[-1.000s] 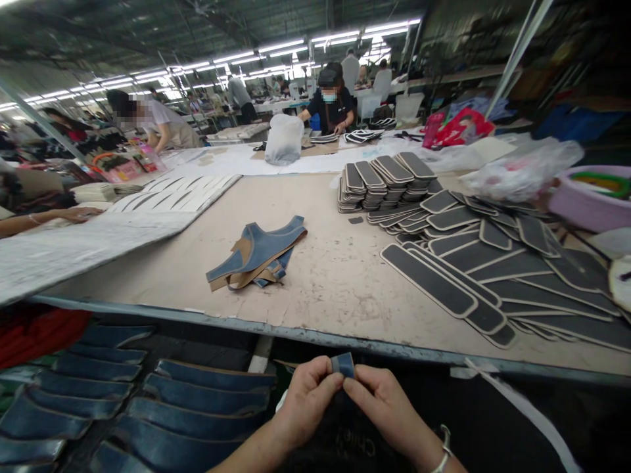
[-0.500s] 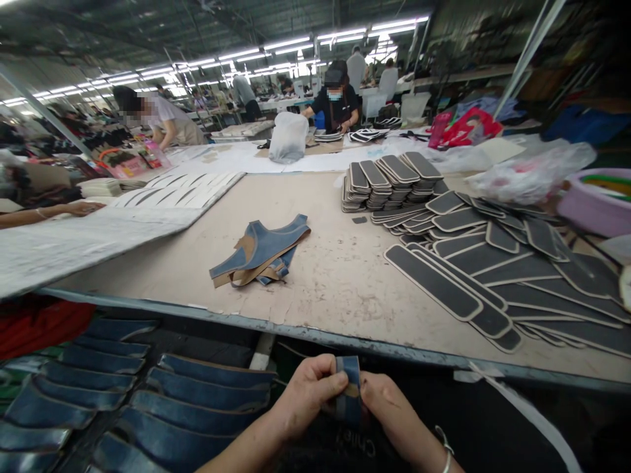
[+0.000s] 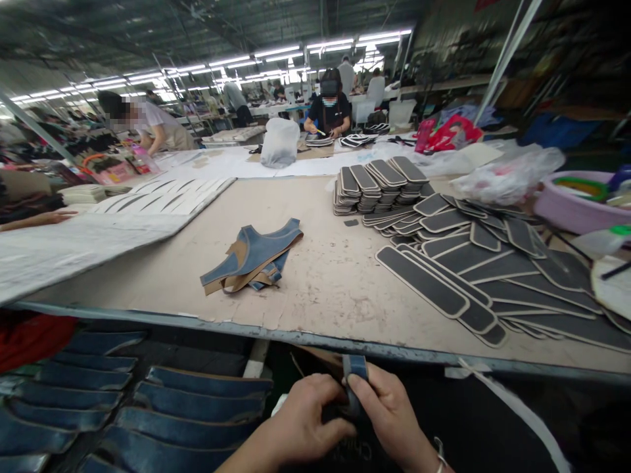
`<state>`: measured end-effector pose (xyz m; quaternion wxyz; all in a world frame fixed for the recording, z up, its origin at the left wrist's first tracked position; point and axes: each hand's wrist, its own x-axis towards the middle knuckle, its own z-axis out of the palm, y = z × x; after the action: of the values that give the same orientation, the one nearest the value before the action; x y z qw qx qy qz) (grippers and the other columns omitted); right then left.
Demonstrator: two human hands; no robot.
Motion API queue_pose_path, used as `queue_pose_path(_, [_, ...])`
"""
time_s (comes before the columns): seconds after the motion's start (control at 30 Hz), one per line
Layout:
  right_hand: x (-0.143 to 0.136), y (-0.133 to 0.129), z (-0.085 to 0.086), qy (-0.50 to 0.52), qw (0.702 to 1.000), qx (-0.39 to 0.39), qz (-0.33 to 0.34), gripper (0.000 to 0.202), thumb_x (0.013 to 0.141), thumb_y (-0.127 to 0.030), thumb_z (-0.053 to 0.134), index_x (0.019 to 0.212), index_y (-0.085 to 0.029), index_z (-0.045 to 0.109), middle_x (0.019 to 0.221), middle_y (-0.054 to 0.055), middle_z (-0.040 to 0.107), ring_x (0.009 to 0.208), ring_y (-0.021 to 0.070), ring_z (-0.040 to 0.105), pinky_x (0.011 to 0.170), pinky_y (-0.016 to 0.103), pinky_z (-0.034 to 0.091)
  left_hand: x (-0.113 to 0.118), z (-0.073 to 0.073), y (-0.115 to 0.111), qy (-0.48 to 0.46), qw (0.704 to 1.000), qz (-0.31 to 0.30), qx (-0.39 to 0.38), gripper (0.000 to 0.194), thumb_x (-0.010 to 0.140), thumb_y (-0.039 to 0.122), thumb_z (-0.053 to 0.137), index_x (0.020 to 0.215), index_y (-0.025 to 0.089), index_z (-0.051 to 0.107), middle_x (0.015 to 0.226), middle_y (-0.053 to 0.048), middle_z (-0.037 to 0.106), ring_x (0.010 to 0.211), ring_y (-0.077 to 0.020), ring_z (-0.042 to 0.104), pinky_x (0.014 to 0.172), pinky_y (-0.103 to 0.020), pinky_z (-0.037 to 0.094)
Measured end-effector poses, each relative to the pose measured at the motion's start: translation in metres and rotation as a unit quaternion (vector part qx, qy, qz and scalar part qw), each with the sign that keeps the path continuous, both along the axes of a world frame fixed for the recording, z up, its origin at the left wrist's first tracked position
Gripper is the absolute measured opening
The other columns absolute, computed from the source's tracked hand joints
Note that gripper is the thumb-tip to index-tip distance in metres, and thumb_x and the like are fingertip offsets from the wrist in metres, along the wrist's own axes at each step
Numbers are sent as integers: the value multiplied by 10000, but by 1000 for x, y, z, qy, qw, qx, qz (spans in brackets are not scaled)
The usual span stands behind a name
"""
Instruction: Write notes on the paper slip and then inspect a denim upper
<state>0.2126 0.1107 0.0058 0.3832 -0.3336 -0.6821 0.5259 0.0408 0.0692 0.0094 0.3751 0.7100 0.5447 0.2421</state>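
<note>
My right hand [image 3: 392, 410] pinches a blue leather strip [image 3: 355, 366] between thumb and fingers, just below the table's front edge. Beside it, my left hand [image 3: 308, 414] has its fingers bent towards the strip's lower part, thumb apart from them. Whether its fingertips touch the strip is hard to see. Part of the strip is hidden behind my hands. On the table ahead lies a small pile of blue leather cut pieces [image 3: 254, 253] with brown undersides.
Rows of curved blue leather pieces [image 3: 187, 407] lie lower left. Dark pale-edged panels [image 3: 424, 279] are stacked and spread at right, near a purple basin [image 3: 582, 203]. A white slatted board [image 3: 133, 226] overhangs at left, with another person's hand [image 3: 49, 218] on it. Co-workers stand beyond.
My left hand has let go of the blue leather strip and moved down, its thumb now apart. My right hand has turned and now pinches the strip's top. The view has shifted slightly.
</note>
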Motion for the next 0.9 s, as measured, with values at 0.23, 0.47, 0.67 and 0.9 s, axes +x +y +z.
queue_pose_path(0.23, [3, 2, 0, 84, 987, -76, -112, 327, 893, -425, 524, 687, -171, 529, 629, -28, 460, 588, 122, 397, 547, 239, 333, -2, 7, -1, 26, 991, -128, 8, 184, 859, 275, 538, 728, 188, 633, 692, -35, 603, 672, -170, 524, 647, -272, 353])
queue_pose_path(0.47, [4, 11, -1, 183, 949, -256, 11, 496, 887, -614, 453, 940, -162, 651, 790, 46, 601, 704, 176, 532, 661, 276, 422, -29, 48, 4, -235, 947, -41, -216, 298, 773, 405, 652, 635, 142, 638, 545, 23, 446, 510, -96, 376, 504, -231, 262])
queue_pose_path(0.67, [9, 1, 16, 119, 944, -192, 242, 486, 843, -635, 510, 860, -184, 692, 798, 39, 604, 804, 220, 557, 828, 338, 422, -45, 61, 48, -579, 760, 246, -164, 297, 695, 353, 744, 893, 145, 669, 796, -54, 683, 734, -180, 632, 735, -290, 495])
queue_pose_path(0.9, [-3, 3, 24, 305, 900, -310, 15, 294, 893, -458, 560, 939, -186, 661, 827, 52, 630, 689, 169, 558, 583, 248, 452, -12, 54, 41, -575, 790, 32, -209, 885, 683, 844, 375, 1094, 109, 651, 1022, -163, 662, 1049, -330, 574, 934, -444, 421])
